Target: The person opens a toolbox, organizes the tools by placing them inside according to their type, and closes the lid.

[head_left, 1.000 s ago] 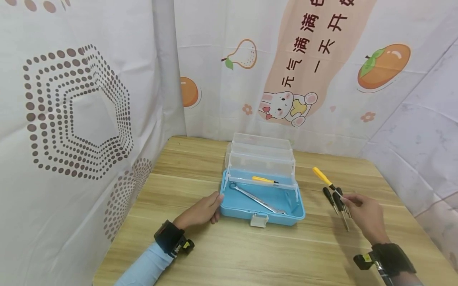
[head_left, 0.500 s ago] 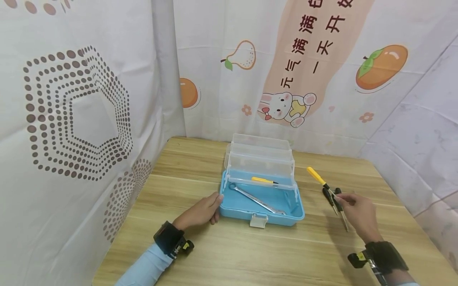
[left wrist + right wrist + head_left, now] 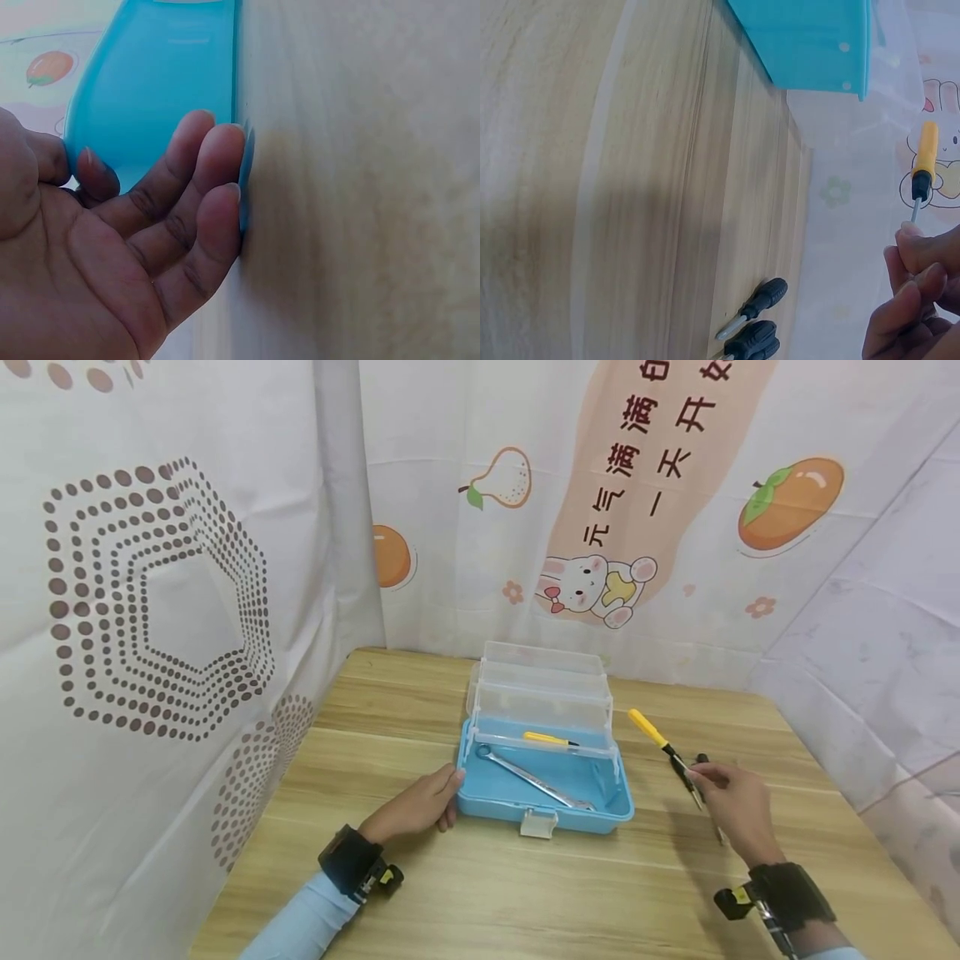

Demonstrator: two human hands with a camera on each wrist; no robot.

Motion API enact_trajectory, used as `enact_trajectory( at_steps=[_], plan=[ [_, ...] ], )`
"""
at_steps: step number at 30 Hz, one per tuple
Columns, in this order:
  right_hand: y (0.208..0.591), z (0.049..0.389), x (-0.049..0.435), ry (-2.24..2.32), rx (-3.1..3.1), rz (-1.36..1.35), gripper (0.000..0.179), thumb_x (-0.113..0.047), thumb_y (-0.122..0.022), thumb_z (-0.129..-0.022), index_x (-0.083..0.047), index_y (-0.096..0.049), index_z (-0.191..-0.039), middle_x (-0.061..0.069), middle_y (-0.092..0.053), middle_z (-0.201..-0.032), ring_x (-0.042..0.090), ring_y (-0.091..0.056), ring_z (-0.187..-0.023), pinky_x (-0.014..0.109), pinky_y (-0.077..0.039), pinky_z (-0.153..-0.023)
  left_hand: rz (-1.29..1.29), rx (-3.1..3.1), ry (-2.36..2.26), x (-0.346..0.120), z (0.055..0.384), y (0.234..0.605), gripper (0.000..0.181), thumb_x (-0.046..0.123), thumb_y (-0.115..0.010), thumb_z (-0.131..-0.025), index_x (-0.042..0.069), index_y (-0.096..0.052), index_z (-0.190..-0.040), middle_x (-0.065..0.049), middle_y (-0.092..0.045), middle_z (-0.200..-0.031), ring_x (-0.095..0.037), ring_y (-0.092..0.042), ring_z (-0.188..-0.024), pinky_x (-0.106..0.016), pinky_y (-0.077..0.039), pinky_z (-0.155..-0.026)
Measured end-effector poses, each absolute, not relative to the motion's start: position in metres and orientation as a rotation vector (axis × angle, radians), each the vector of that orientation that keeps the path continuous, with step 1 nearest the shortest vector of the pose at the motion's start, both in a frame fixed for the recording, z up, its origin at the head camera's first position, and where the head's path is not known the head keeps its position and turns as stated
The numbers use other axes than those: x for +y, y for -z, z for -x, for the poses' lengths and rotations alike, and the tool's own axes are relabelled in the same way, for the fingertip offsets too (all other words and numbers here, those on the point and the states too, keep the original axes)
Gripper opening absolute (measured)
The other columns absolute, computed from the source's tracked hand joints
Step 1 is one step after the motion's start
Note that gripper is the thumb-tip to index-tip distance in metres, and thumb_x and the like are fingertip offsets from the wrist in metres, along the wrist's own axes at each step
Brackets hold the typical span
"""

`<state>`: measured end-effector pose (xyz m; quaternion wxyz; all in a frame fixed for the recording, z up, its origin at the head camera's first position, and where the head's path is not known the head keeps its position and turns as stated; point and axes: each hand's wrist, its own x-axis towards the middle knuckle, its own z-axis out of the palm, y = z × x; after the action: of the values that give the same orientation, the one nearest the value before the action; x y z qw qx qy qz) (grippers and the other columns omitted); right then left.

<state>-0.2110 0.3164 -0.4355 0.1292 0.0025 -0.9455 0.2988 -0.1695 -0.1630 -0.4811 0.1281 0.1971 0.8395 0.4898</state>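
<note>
My right hand (image 3: 738,810) pinches a yellow-and-black-handled screwdriver (image 3: 648,728) by its metal shaft, the handle pointing up and toward the box. In the right wrist view, thumb and finger meet on the shaft just below the black collar. My left hand (image 3: 412,806) holds the left front corner of a light blue toolbox (image 3: 495,808), its fingertips low on the side wall in the left wrist view. Inside the toolbox lie a combination wrench (image 3: 532,779) and a yellow-handled tool (image 3: 547,739), partly behind the clear tray.
Several black-handled screwdrivers (image 3: 765,296) lie on the wooden table (image 3: 570,893) below my right hand, which partly hides them. The toolbox's clear tiered trays (image 3: 543,693) are raised toward the back. White patterned curtains (image 3: 435,560) surround the table, and a white latch (image 3: 538,823) hangs at the box front.
My right hand has moved left toward the toolbox, carrying the screwdriver over the black-handled ones. My left hand stays at the box corner.
</note>
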Motion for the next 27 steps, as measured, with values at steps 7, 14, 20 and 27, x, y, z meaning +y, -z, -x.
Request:
enact_trajectory(
  at_steps=[7, 14, 20, 27],
  plan=[
    [0.434, 0.212, 0.306, -0.873, -2.738, -0.040, 0.019, -0.016, -0.072, -0.099, 0.001, -0.077, -0.107, 0.018, -0.074, -0.096, 0.022, -0.064, -0.080, 0.025, -0.046, -0.059, -0.553, 2.439, -1.428, -0.164, 0.169, 0.484, 0.044, 0.040, -0.024, -0.115, 0.008, -0.051, -0.101, -0.009, -0.065, -0.075, -0.022, -0.064, -0.064, -0.035, -0.054, -0.061],
    [0.438, 0.215, 0.300, -0.921, -2.729, -0.048, 0.019, -0.017, -0.071, -0.100, 0.000, -0.077, -0.105, 0.016, -0.072, -0.095, 0.020, -0.061, -0.078, 0.027, -0.047, -0.056, -0.556, 2.431, -1.437, -0.164, 0.168, 0.484, 0.044, 0.039, -0.024, -0.115, 0.007, -0.051, -0.101, -0.010, -0.065, -0.076, -0.022, -0.063, -0.063, -0.034, -0.053, -0.060],
    [0.439, 0.217, 0.295, -0.902, -2.729, -0.077, 0.018, -0.017, -0.070, -0.100, -0.002, -0.077, -0.105, 0.015, -0.074, -0.092, 0.019, -0.060, -0.073, 0.028, -0.045, -0.055, -0.549, 2.436, -1.423, -0.164, 0.168, 0.484, 0.042, 0.039, -0.024, -0.115, 0.009, -0.050, -0.102, -0.009, -0.066, -0.077, -0.021, -0.064, -0.064, -0.033, -0.054, -0.061],
    [0.436, 0.219, 0.293, -0.912, -2.741, -0.061, 0.022, -0.021, -0.069, -0.102, -0.001, -0.076, -0.107, 0.016, -0.073, -0.092, 0.019, -0.058, -0.071, 0.028, -0.043, -0.054, -0.570, 2.424, -1.457, -0.162, 0.169, 0.480, 0.044, 0.039, -0.024, -0.115, 0.007, -0.051, -0.102, -0.012, -0.065, -0.077, -0.023, -0.064, -0.065, -0.035, -0.054, -0.062]
  ],
)
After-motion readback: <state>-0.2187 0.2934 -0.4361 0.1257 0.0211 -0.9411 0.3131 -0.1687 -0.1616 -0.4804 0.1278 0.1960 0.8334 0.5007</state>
